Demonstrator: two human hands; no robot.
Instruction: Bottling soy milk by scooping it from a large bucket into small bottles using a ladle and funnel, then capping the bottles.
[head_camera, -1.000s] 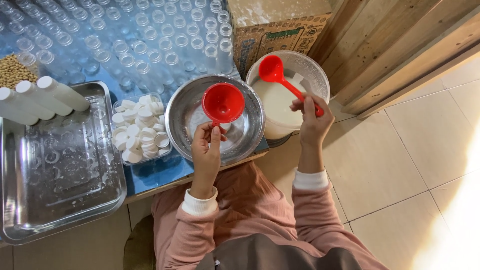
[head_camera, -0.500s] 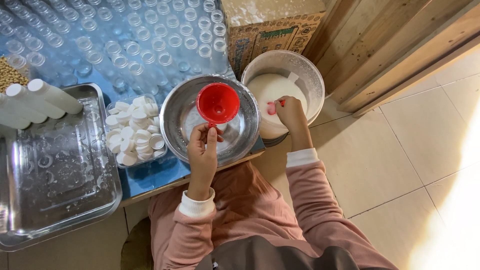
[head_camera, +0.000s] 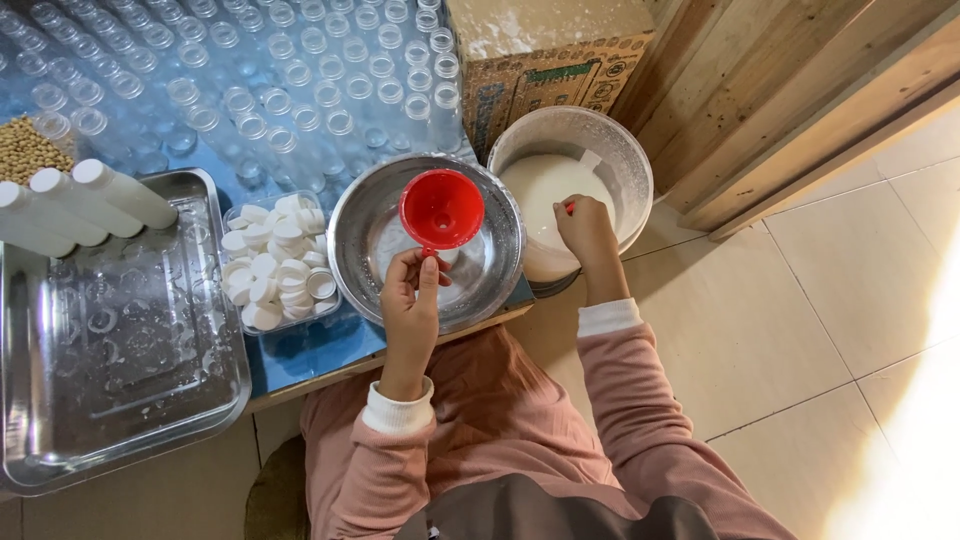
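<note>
Holding a red funnel over the steel bowl, the left hand comes up from the near edge, forearm straight, wrist cuffed in white under a pink sleeve. Its fingers are pinched shut at the funnel's neck; what sits under the spout is hidden by the hand. Funnel mouth faces up, roughly centred in the bowl.

Right hand reaches right of the bowl into the white bucket, elbow bent, wrist angled down toward the milky liquid. Fingers curled closed around a red handle; only a small bit shows, rest hidden by the hand.

Left of the bowl: clear tub of white caps, then a steel tray with white capped bottles at its far end. Beyond the bowl: rows of clear empty bottles on the blue table. Cardboard box behind the bucket.
</note>
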